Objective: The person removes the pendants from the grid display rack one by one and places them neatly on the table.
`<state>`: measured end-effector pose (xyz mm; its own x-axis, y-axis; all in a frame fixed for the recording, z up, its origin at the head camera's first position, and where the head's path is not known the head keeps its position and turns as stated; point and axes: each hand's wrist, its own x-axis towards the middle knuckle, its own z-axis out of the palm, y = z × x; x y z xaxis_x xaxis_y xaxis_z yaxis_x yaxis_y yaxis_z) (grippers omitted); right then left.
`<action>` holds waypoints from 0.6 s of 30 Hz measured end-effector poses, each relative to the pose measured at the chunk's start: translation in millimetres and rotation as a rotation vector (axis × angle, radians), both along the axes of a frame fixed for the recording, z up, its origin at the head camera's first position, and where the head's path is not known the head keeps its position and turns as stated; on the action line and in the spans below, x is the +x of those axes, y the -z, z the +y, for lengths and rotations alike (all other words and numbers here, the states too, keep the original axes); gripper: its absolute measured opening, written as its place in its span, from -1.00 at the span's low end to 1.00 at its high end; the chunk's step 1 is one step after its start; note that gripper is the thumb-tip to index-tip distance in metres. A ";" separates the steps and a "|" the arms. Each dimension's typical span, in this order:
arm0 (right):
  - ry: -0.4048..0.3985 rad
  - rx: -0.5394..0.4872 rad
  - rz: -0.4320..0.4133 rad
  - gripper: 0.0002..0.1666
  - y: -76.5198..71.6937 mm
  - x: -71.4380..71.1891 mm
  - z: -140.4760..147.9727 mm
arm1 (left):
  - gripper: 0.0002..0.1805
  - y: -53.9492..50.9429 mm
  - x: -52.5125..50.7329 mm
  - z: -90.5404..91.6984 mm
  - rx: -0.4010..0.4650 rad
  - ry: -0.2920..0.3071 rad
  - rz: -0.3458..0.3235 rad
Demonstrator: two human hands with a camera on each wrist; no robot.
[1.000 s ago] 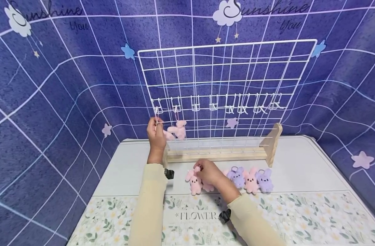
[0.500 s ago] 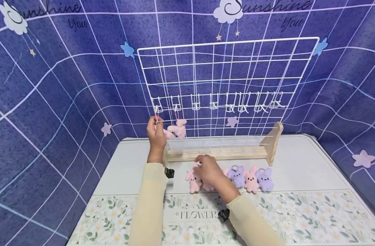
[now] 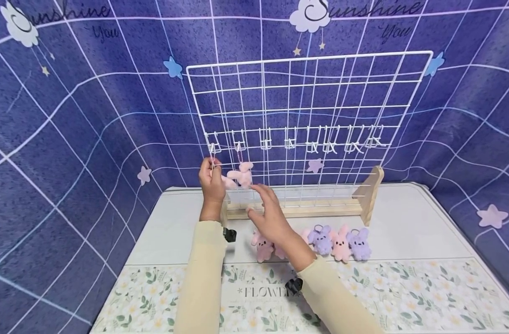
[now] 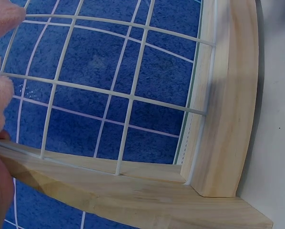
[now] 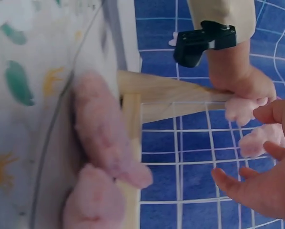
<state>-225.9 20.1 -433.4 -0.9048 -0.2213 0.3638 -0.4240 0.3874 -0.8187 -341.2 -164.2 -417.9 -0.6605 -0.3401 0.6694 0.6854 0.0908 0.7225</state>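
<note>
My left hand [image 3: 211, 183] holds a pink plush bunny keychain [image 3: 229, 183] that hangs by its cord from the leftmost hook of the white wire grid rack [image 3: 306, 58]. Beside it, a second pink bunny keychain [image 3: 245, 174] dangles from the neighbouring hook. My right hand [image 3: 271, 215] is raised below and to the right of that second bunny, thumb and fingers spread, gripping nothing. In the right wrist view its fingers [image 5: 226, 183] point towards the hanging bunnies. On the table under my right forearm lies a pink bunny [image 3: 263, 248]; others there are partly hidden.
To the right, purple bunnies [image 3: 322, 241] and a pink bunny [image 3: 341, 245] lie in the same row. More white hooks [image 3: 312, 146] project from the grid. A wooden base bar [image 3: 321, 209] and side foot [image 3: 373, 195] support the rack.
My right hand has left the pink bunny on the table and moved up towards the hanging bunnies, its fingers spreading. The left hand stays where it was.
</note>
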 end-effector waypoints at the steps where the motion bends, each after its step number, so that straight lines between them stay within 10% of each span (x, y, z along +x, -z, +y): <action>1: -0.002 0.000 0.023 -0.21 -2.6 0.5 -0.7 | -0.84 0.3 -0.2 0.3 -0.001 0.000 0.001; 18: -0.073 0.083 0.179 -0.20 -24.9 -6.1 -23.6 | -0.82 -0.5 1.6 0.1 -0.027 -0.015 -0.001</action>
<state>-232.0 -3.5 -408.6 -0.8076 -0.3201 0.4952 -0.5894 0.4129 -0.6944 -339.7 -164.1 -417.5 -0.6563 -0.3320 0.6775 0.6828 0.1207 0.7206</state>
